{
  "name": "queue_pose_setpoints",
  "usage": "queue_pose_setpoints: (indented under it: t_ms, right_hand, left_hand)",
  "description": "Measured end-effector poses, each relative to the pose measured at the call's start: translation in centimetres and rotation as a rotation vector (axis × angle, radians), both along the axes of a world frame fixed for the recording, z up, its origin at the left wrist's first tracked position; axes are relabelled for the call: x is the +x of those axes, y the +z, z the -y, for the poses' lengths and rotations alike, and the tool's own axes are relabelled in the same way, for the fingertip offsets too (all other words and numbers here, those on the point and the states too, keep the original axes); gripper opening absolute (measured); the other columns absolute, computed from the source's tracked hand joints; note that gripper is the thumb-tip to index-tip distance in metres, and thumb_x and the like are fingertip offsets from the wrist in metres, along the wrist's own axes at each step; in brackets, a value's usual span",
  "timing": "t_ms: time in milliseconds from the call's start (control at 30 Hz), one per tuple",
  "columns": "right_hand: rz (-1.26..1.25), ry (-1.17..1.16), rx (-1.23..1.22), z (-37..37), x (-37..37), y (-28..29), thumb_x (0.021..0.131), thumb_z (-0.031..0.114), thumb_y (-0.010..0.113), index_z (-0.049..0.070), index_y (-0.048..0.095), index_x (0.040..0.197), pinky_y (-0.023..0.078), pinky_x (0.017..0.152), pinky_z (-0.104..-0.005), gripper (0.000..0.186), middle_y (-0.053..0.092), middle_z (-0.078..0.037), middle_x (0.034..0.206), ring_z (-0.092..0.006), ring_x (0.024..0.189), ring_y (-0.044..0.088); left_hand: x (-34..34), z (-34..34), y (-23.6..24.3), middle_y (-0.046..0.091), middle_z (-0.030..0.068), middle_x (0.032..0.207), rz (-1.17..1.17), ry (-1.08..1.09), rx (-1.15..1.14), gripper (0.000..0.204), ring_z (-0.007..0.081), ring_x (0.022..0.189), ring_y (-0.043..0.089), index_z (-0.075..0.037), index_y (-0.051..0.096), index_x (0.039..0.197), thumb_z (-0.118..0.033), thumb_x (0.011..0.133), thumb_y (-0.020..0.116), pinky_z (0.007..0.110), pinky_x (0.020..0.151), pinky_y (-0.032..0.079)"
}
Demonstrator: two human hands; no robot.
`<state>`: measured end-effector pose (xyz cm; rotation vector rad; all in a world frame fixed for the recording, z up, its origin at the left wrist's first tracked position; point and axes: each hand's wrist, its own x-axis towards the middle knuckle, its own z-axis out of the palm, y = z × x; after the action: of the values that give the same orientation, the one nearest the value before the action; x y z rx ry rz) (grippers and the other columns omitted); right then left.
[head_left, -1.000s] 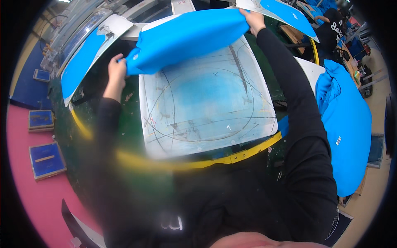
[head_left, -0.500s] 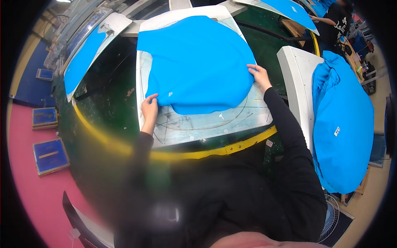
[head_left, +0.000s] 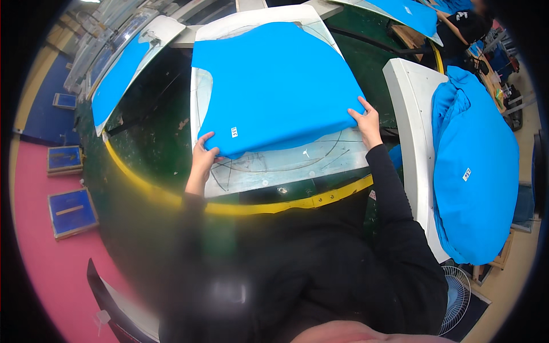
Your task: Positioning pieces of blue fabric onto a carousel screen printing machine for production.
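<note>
A blue cut fabric piece (head_left: 280, 86) with a small white label lies over a pale, marked flat board (head_left: 274, 179). My left hand (head_left: 202, 160) pinches its near left corner between thumb and fingers. On the other side, my right hand (head_left: 367, 121) grips the near right corner the same way. Between the two hands the near edge is drawn fairly straight, with the cloth underneath it partly hidden. The near strip of the board and its curved dark lines show below the fabric.
A yellow curved rail (head_left: 257, 208) runs along the board's near side. At right, a heap of blue fabric (head_left: 474, 171) rests on a white stand (head_left: 407, 114). Another board with blue fabric (head_left: 123, 74) is at left. A co-worker (head_left: 460, 31) stands far right; a fan (head_left: 456, 297) is below.
The fabric's near edge has been pulled taut and its wrinkles flattened. My right hand has moved slightly toward me and outward; my left has shifted a little toward me.
</note>
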<state>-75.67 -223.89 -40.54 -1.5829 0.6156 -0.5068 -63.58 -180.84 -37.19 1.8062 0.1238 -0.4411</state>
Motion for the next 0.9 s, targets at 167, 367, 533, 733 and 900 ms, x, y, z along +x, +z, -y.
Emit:
queue_pose_setpoints:
  t_ms: [167,367,533,733,900]
  right_hand:
    - [0.054,0.017,0.068,-0.8,-2.7,0.3,0.077,0.0,0.072,-0.006,0.038,0.137,0.045,0.092,-0.0292,0.07,0.044,-0.021,0.136,-0.0211,0.113,0.053]
    - [-0.061,0.033,0.08,-1.9,-5.6,0.9,0.077,0.003,0.073,-0.004,0.037,0.138,0.048,0.063,-0.0227,0.071,0.038,-0.014,0.144,-0.0108,0.085,0.058]
    - [-0.023,0.011,0.068,-2.2,-7.2,-0.6,0.077,0.002,0.072,-0.004,0.036,0.139,0.046,0.054,-0.0206,0.072,0.037,-0.013,0.145,-0.0057,0.067,0.055]
    - [-0.019,0.022,0.095,-2.9,-7.6,-1.8,0.077,-0.002,0.071,-0.001,0.035,0.141,0.045,0.053,-0.0195,0.073,0.041,-0.014,0.141,-0.0047,0.062,0.055]
    - [-0.048,0.038,0.15,-2.7,-8.4,-3.1,0.077,-0.003,0.071,0.001,0.035,0.141,0.047,0.056,-0.0205,0.074,0.045,-0.016,0.137,-0.0067,0.07,0.06]
  left_hand:
    - [-0.7,-1.4,0.2,0.05,0.0164,0.122,-0.054,-0.077,-0.087,0.07,0.019,0.087,0.061,-0.006,0.038,0.138,0.006,0.073,0.06,0.026,0.059,0.055]
    - [-1.8,-2.7,1.0,0.045,0.0177,0.132,-0.11,-0.169,-0.14,0.077,0.0183,0.087,0.062,-0.006,0.032,0.143,0.002,0.075,0.069,0.026,0.063,0.055]
    - [-2.5,-3.3,0.8,0.042,0.0202,0.134,-0.115,-0.256,-0.136,0.078,0.0183,0.088,0.062,-0.004,0.03,0.143,0.002,0.076,0.07,0.026,0.064,0.056]
    - [-2.7,-4.4,0.0,0.042,0.0216,0.134,-0.083,-0.266,-0.095,0.078,0.0192,0.085,0.064,-0.004,0.031,0.143,0.003,0.076,0.071,0.026,0.065,0.056]
    - [-3.3,-4.7,-0.2,0.043,0.0214,0.133,-0.064,-0.27,-0.087,0.077,0.0198,0.084,0.064,-0.003,0.03,0.143,0.003,0.077,0.069,0.026,0.065,0.056]
